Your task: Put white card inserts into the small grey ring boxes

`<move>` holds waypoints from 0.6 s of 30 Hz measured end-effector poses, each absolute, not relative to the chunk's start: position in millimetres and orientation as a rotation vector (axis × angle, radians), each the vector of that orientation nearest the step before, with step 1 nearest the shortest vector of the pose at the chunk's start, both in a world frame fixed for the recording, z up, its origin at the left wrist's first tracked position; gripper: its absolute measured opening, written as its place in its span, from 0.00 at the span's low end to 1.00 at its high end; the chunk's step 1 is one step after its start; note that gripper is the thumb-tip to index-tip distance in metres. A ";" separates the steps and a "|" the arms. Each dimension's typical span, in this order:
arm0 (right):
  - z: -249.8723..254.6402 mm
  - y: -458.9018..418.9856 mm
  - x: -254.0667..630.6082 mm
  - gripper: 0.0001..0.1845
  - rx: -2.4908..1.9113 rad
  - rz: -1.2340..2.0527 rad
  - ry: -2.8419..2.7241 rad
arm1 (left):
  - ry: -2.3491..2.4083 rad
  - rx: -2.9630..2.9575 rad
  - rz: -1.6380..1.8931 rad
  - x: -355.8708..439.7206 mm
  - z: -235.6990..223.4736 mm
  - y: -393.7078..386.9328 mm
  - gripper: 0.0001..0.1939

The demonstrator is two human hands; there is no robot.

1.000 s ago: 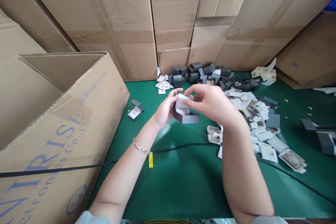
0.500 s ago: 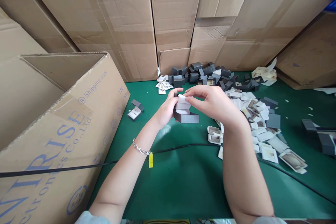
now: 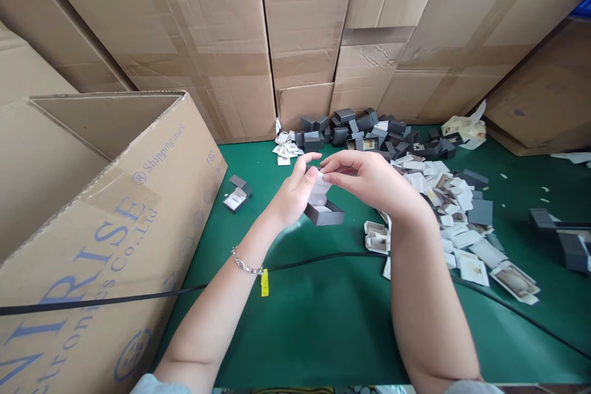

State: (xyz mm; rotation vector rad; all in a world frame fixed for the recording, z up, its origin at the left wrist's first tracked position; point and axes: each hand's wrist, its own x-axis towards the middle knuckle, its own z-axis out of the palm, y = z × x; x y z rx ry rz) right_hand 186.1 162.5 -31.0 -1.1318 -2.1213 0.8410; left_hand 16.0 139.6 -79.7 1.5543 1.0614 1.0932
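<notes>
My left hand [image 3: 290,197] holds a small dark grey box [image 3: 325,214] just above the green table [image 3: 300,314], its lid open. My right hand [image 3: 369,181] pinches a folded white paper insert [image 3: 320,188] at its top, over the open box. Both hands meet at the paper. A silver bracelet with a yellow tag [image 3: 249,268] is on my left wrist.
A large open cardboard carton [image 3: 106,209] stands at the left. Another open grey box [image 3: 236,194] lies beside it. A pile of grey boxes [image 3: 355,129] and white inserts [image 3: 457,215] spreads at the back and right. A black cable [image 3: 323,257] crosses the table. Cartons wall the back.
The white paper has been folded narrower and pushed down toward the box. The box has tilted and shifted slightly left in my left hand.
</notes>
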 end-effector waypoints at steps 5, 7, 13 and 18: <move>-31.5 164.9 192.7 0.05 -1.026 0.942 -2.109 | 1.102 1.718 1.108 17.7 -76.3 136.5 0.23; -30.7 166.0 195.6 0.04 -1.016 0.936 -2.140 | 1.116 1.735 1.105 19.6 -75.6 135.1 0.22; -33.5 171.2 195.9 0.06 -0.932 1.137 -2.075 | 1.133 1.748 1.072 23.8 -78.5 137.0 0.22; -36.5 174.9 195.2 0.06 -0.819 1.203 -2.008 | 1.122 1.681 1.227 27.4 -84.8 141.2 0.24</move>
